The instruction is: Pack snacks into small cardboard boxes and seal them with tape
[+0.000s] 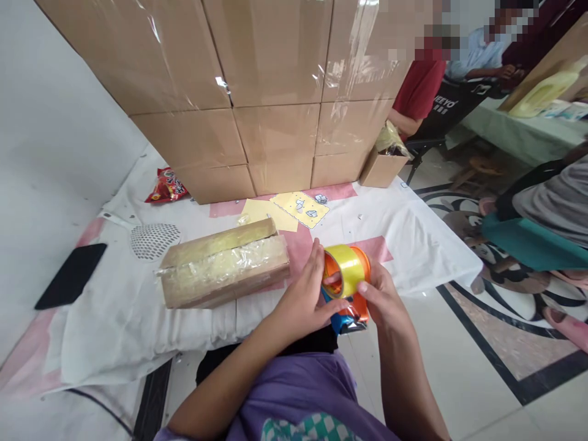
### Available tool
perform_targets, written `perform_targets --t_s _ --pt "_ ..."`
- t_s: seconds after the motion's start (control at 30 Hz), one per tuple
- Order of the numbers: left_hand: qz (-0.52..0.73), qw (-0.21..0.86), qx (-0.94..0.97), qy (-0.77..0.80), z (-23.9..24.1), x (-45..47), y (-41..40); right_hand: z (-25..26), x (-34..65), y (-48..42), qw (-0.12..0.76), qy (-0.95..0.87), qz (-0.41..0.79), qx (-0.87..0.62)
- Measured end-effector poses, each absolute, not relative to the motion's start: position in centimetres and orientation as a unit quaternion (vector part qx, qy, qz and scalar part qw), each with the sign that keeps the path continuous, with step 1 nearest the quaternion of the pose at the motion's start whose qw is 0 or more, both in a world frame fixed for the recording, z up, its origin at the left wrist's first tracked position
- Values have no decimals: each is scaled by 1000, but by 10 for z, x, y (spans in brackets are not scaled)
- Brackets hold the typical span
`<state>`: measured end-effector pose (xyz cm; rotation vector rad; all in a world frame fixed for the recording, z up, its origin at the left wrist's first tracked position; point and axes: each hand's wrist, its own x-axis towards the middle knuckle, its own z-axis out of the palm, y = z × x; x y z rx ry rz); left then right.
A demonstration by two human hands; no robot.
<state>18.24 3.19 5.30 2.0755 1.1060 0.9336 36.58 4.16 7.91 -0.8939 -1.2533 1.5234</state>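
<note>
A tape dispenser [362, 310] with an orange body and a blue part is in my right hand [386, 294], low in front of my lap. A roll of yellow packing tape [353, 272] sits on it, its hollow core turned toward my left. My left hand [309, 294] is beside the roll, its fingers stretched out and its thumb apart, near or touching the roll's edge. A fingertip shows inside the core. To the left, a long cardboard box [225, 288] lies on the table, its top seam covered with shiny yellowish tape.
Stacked cardboard cartons [275, 141] stand at the back of the cloth-covered table [427, 245]. A yellow patterned sheet [301, 208], a red snack packet [168, 185], a white perforated paddle [154, 240] and a black phone [71, 275] lie around. Other people sit at right, beside a small open box [383, 168].
</note>
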Motion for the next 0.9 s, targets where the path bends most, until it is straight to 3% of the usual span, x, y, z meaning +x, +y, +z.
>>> perform_targets --t_s 0.17,0.43,0.6,0.9 --pt "327 371 792 359 49 164 40 68 360 31 418 -508 672 -341" --pt "396 348 703 478 46 183 7 63 342 35 554 -508 515 -412" --pt "469 281 671 502 40 193 -8 47 336 34 541 -533 513 -400" --pt "500 386 599 491 55 205 -42 38 326 40 642 -471 482 -364"
